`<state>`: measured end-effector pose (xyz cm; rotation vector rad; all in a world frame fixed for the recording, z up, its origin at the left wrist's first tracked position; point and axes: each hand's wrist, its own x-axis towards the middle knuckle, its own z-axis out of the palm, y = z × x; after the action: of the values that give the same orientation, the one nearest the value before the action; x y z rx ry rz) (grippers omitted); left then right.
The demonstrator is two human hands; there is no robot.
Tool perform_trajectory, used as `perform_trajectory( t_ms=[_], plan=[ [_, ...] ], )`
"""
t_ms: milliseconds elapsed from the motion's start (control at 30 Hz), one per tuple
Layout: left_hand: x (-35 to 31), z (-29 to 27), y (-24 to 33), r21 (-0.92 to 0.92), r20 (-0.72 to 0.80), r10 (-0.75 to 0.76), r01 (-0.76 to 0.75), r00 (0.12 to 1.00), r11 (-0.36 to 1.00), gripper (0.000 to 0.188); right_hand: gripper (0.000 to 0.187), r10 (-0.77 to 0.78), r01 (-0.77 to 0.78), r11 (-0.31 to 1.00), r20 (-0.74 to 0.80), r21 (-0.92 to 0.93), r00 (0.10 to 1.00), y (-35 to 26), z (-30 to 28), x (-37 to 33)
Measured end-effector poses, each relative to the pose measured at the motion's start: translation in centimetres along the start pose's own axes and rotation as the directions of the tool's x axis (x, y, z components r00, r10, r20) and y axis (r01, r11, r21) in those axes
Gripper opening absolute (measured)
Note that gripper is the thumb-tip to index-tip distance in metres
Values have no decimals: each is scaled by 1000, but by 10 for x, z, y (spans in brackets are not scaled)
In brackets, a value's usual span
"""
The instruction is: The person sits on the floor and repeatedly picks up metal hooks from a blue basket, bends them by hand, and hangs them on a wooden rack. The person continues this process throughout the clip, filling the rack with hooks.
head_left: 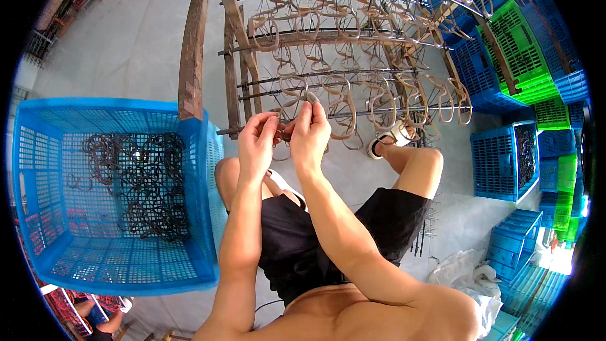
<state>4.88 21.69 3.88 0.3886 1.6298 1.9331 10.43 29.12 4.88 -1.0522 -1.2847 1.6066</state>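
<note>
My left hand (256,145) is closed in a pinch at the lower left of a rack hung with tan, curvy loops (344,107). Close beside it, my right hand (309,129) is pinched too, with a small greyish piece showing at its fingertips. Something small and dark lies between the two hands, too little of it visible to name. Both hands are in front of the lowest dark rod (372,112), beside the leftmost hanging loops. The fingers partly hide what they hold.
A large blue crate (202,215) with dark rings (136,183) stands at my left. The rack's wooden post (192,57) rises beside it. Blue and green crates (514,44) are stacked at the right, above a smaller blue crate (495,164). A white plastic bag (464,275) lies lower right.
</note>
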Motion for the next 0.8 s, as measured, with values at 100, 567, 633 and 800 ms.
perform_trajectory(
  t_ms=[100, 567, 633, 800],
  plan=[
    [-2, 1, -2, 16, -19, 48, -48, 999, 999, 19, 22, 44, -44, 998, 1, 45, 999, -4, 2, -5],
    [-9, 0, -10, -20, -14, 52, -53, 999, 998, 14, 19, -27, 31, 999, -155, 22, 988, 10, 11, -27],
    [-10, 2, -7, -50, -22, 41, -42, 999, 998, 14, 19, -12, 17, 999, -144, 34, 989, 5, 12, -27],
    [-7, -1, -15, -64, -21, 59, -61, 998, 996, 16, 20, -20, 27, 994, -67, 103, 998, 15, 6, -23]
  ],
)
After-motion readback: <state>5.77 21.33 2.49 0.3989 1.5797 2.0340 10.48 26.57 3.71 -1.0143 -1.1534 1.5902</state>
